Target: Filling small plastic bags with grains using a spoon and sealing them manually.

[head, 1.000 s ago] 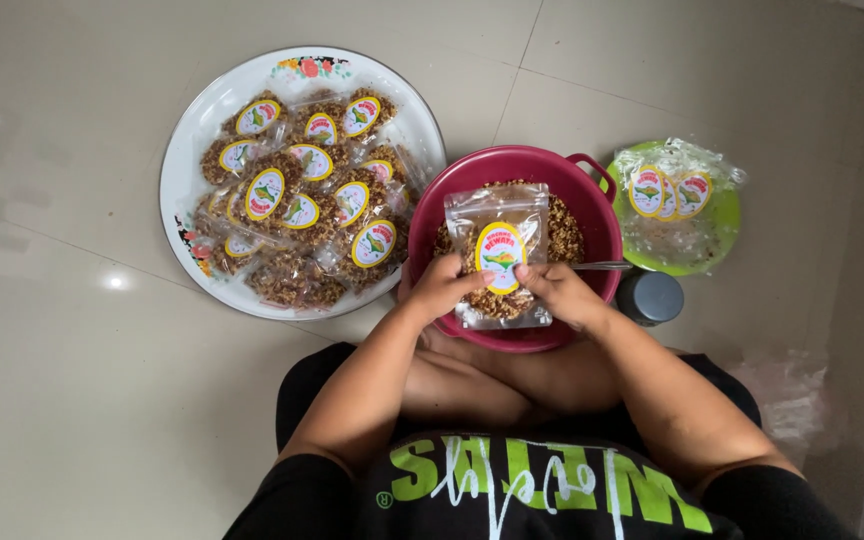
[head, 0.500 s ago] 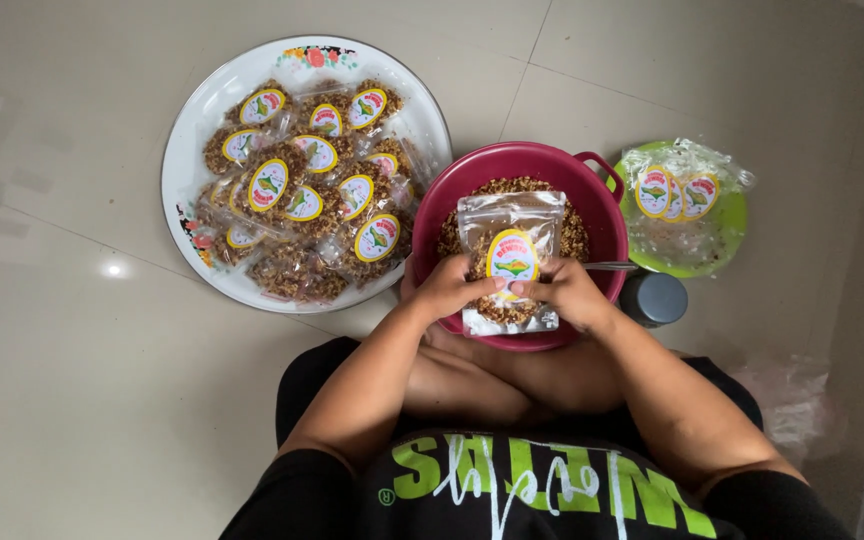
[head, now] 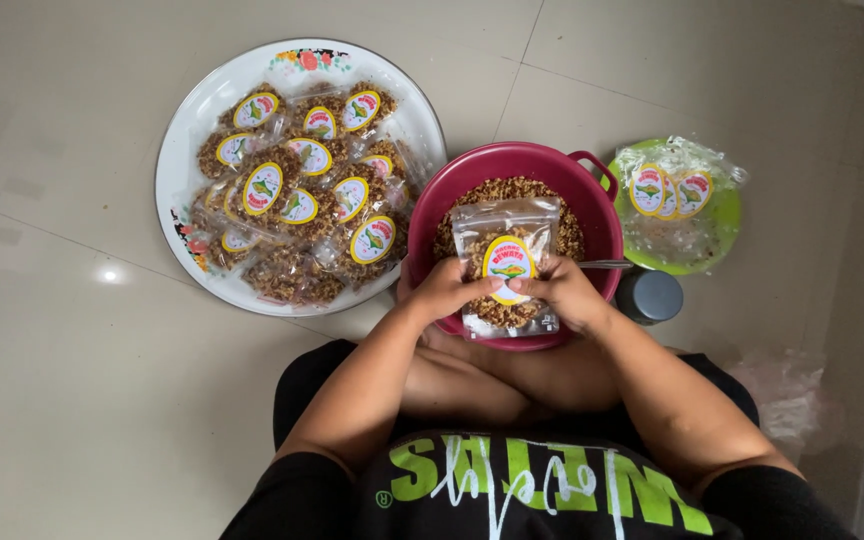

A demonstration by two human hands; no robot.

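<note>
Head view, then: what differs from a second back?

— Little. The small clear plastic pouch with an oval yellow-rimmed sticker (head: 508,262) has come lower over the round maroon plastic basin (head: 592,205), toward the near rim. Both hands have stayed on it throughout.

— How do they hold it?

— The left hand (head: 445,290) pinches the pouch's left edge, the right hand (head: 569,292) the right edge, fingers pressed together on the film at sticker height. It sits upright, its lower half filled with brown crumbly grains, the top flat and glossy.

— So filled already?

— I'd judge it filled and being handled along its sides; whether the mouth is sealed I cannot tell.

— And around it?

— Loose brown grainy mix fills the basin, with a metal spoon handle (head: 607,264) at 3 o'clock. At 10 o'clock, a white enamelled round tray with a flowered rim (head: 180,170) carries a heap of filled pouches (head: 302,205). At 2 o'clock, a lime-green plate (head: 722,235) holds empty crinkled pouches (head: 667,188); a grey round lid (head: 650,296) lies just beside the basin.
</note>
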